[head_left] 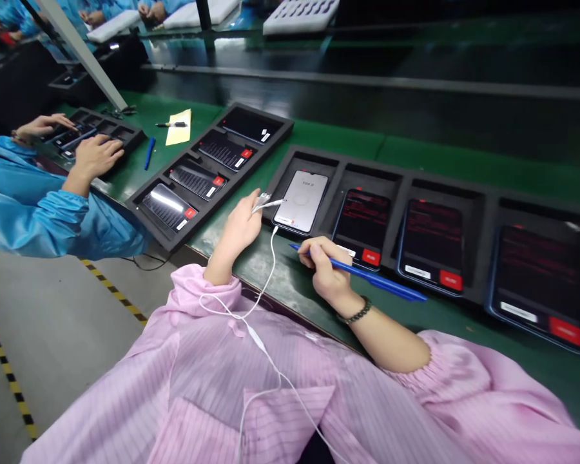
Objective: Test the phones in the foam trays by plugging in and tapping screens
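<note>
My left hand [241,225] is closed on a white earphone plug [267,203] whose cable [265,283] runs down over my pink sleeve. The plug sits just left of a phone with a white screen [301,201] in the first slot of a black foam tray [483,187]. My right hand [326,267] grips a blue pen [367,276], its tip pointing left near that phone's lower edge. Three more phones with dark red-text screens [362,225] fill the tray's other slots.
A second black tray [207,171] with several phones lies to the left. A co-worker in a blue coat has both hands [94,158] on a third tray. A yellow note with a pen [180,125] and a blue pen [148,153] lie on the green bench.
</note>
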`<state>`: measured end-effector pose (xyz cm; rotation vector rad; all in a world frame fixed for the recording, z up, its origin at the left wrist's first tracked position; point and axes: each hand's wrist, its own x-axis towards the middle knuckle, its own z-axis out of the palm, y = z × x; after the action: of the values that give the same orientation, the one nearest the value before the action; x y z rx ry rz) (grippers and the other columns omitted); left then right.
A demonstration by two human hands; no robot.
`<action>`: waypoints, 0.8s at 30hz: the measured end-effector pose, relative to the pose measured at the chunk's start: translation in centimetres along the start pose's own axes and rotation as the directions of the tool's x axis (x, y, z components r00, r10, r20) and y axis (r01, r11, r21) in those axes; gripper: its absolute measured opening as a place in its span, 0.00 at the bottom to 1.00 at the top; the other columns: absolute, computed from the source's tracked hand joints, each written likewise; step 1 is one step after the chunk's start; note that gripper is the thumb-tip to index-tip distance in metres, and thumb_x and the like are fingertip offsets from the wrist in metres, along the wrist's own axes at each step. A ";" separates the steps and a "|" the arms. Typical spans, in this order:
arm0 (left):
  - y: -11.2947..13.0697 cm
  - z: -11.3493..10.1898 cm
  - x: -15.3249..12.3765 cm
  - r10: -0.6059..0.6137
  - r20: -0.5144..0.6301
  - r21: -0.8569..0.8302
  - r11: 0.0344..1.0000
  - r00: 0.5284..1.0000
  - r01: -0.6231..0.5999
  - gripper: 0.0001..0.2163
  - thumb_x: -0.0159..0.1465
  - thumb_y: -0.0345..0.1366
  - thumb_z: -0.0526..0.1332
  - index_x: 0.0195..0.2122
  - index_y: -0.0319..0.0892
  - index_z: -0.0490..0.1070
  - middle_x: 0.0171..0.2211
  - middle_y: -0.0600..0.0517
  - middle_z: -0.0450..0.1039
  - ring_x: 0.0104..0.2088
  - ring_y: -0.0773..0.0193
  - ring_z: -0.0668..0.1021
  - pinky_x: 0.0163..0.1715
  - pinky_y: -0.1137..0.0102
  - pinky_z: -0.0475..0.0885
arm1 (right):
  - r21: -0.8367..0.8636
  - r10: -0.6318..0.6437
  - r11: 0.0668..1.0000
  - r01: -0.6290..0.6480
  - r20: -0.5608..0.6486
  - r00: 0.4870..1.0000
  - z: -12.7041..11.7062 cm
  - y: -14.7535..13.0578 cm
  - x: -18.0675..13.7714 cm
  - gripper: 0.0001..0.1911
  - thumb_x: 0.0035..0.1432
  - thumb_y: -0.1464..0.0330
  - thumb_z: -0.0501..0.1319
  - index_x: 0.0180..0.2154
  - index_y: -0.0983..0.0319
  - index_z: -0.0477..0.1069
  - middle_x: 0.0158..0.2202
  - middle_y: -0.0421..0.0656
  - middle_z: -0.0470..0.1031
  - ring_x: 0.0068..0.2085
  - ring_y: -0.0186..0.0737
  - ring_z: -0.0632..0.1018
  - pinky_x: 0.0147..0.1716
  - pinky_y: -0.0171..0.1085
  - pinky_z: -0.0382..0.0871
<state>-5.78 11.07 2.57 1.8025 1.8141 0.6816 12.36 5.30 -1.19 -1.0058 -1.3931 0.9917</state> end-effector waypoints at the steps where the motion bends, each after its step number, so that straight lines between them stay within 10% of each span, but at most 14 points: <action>1: 0.1 0.0 0.1 -0.006 0.036 -0.001 1.000 0.999 0.006 0.22 0.72 0.33 0.48 0.64 0.38 0.67 0.63 0.41 0.70 0.64 0.51 0.72 0.63 0.59 0.65 | -0.004 0.004 1.000 -0.004 -0.020 1.000 -0.4 0.0 -0.1 0.26 0.64 0.46 0.57 0.27 0.60 0.70 0.18 0.37 0.63 0.19 0.33 0.65 0.20 0.35 0.58; 12: 2.0 0.2 -4.6 0.062 0.114 0.127 0.989 0.992 -0.076 0.22 0.72 0.34 0.48 0.65 0.49 0.67 0.52 0.46 0.73 0.48 0.54 0.79 0.47 0.60 0.75 | 0.128 -0.019 0.989 0.068 -0.353 0.935 -4.2 -0.6 -1.7 0.15 0.63 0.58 0.65 0.28 0.60 0.70 0.15 0.32 0.59 0.14 0.28 0.61 0.15 0.30 0.54; 18: 1.9 0.3 -1.6 0.427 0.261 0.206 0.852 0.866 -0.482 0.21 0.68 0.30 0.54 0.59 0.54 0.74 0.69 0.47 0.53 0.61 0.47 0.65 0.59 0.50 0.64 | -0.217 -0.208 0.962 0.164 -0.197 0.958 -4.6 -1.0 -2.1 0.10 0.68 0.62 0.60 0.34 0.59 0.72 0.19 0.35 0.68 0.18 0.30 0.69 0.18 0.31 0.63; 24: 1.6 1.5 -0.7 0.438 0.350 0.182 0.836 0.828 -0.518 0.24 0.67 0.30 0.53 0.61 0.59 0.72 0.74 0.52 0.44 0.67 0.40 0.54 0.62 0.40 0.51 | -0.265 -0.154 0.957 0.115 -0.129 0.980 -4.9 -0.9 -2.5 0.02 0.64 0.67 0.63 0.38 0.59 0.71 0.23 0.35 0.72 0.19 0.31 0.72 0.18 0.30 0.64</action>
<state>-3.56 10.42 2.49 2.4416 1.3006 0.3108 17.29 2.74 -0.82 -1.1334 -1.4686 0.6327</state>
